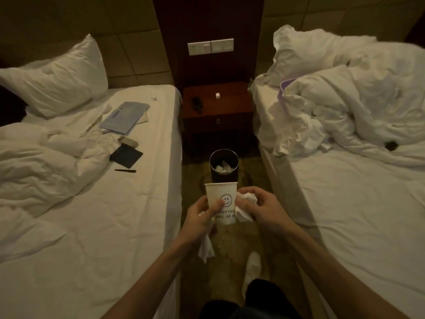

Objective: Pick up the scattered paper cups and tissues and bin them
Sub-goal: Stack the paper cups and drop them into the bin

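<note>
Upright paper cup (221, 203) in left hand (200, 218), mouth up; crumpled tissue (246, 207) in right hand (264, 209)

Paper cup (222, 201) has a smiley-face print, w/ two text lines below, top one partly reading "ERYTHI", thumb covering its start, lower line too blurry to read.

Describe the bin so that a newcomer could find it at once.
Look at the floor strip between the two beds, before the dark wooden nightstand. The bin stands there: a dark, round, open container with white crumpled tissue inside, just beyond the smiley paper cup.
</note>
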### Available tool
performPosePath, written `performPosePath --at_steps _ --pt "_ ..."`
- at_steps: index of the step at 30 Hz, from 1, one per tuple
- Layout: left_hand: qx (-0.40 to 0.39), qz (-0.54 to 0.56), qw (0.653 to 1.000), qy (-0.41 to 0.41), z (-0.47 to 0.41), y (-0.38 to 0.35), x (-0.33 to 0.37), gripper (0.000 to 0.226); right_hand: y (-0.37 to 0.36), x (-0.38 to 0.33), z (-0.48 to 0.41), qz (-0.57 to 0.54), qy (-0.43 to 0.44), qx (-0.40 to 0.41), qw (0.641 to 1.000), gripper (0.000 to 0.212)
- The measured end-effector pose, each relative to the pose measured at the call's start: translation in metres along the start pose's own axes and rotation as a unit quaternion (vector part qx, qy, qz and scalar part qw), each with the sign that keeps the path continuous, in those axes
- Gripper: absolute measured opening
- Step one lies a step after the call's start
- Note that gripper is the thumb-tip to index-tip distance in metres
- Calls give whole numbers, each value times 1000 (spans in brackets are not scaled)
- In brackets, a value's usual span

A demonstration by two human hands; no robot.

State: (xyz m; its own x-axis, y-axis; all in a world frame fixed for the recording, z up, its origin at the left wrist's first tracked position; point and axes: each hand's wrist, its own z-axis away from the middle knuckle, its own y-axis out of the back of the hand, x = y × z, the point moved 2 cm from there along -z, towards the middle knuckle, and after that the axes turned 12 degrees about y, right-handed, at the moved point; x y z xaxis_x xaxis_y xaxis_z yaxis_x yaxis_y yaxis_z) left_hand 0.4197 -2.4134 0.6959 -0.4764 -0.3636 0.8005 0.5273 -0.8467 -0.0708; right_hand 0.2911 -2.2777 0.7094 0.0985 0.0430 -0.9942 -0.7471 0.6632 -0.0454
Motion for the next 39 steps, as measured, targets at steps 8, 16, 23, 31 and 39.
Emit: performPosePath --at_steps 8,16,23,31,39 --pt "1 -2 996 91 -156 13 53 57 30 44 -159 -31 -56 15 998 45" --pt "-10 -42 988 148 -302 26 151 76 70 62 -333 -30 -112 30 993 37" --pt "-31 1 984 178 -423 57 181 71 73 91 -437 -58 -189 102 975 49" --pt "-76 -32 959 271 -558 99 151 48 57 174 -514 -60 -289 197 935 52" --pt "-67 -88 941 319 -669 123 96 46 57 287 -568 -66 -360 227 903 44"
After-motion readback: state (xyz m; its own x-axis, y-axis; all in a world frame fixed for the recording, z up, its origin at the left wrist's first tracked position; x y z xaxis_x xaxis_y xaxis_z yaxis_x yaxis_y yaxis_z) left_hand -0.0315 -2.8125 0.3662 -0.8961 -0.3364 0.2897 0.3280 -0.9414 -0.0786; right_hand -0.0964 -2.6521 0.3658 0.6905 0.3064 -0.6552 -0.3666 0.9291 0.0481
